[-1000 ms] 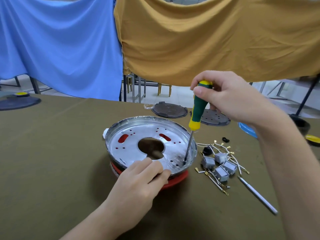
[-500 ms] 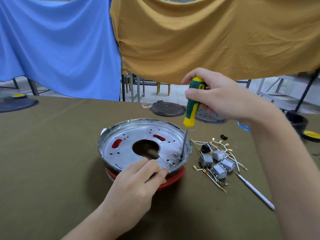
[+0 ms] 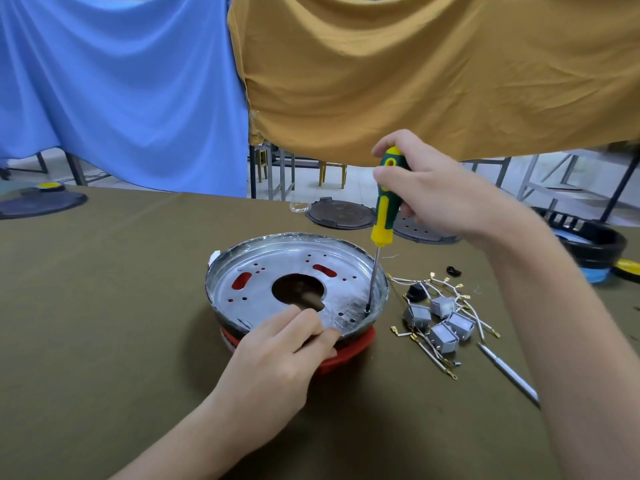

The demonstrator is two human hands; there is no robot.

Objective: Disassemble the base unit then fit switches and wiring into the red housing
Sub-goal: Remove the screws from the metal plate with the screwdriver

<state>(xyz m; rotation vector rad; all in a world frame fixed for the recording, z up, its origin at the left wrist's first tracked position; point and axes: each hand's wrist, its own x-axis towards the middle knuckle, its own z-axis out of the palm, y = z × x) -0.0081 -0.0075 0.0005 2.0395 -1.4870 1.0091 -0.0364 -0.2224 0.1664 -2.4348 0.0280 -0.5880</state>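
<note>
A round silver metal plate [image 3: 277, 265] with a centre hole sits on the red housing [image 3: 349, 351] in the middle of the table. My right hand [image 3: 446, 192] grips the top of a green and yellow screwdriver [image 3: 385, 206], held upright. Its tip sits in a hole at the plate's right edge. My left hand [image 3: 277, 362] rests on the plate's near rim, fingers curled over the edge. Several grey switches [image 3: 440, 320] with white wires and brass terminals lie to the right of the housing.
A thin silver tool [image 3: 509, 372] lies at the right of the switches. Two dark round lids [image 3: 341, 214] lie behind the plate. A black basket [image 3: 595, 244] stands at the far right, and a dark disc [image 3: 38, 204] at the far left. Cloths hang behind the table.
My right hand and the screwdriver have shifted slightly, with the handle leaning a little differently; the tip stays in the same hole. My left hand keeps its hold on the rim.
</note>
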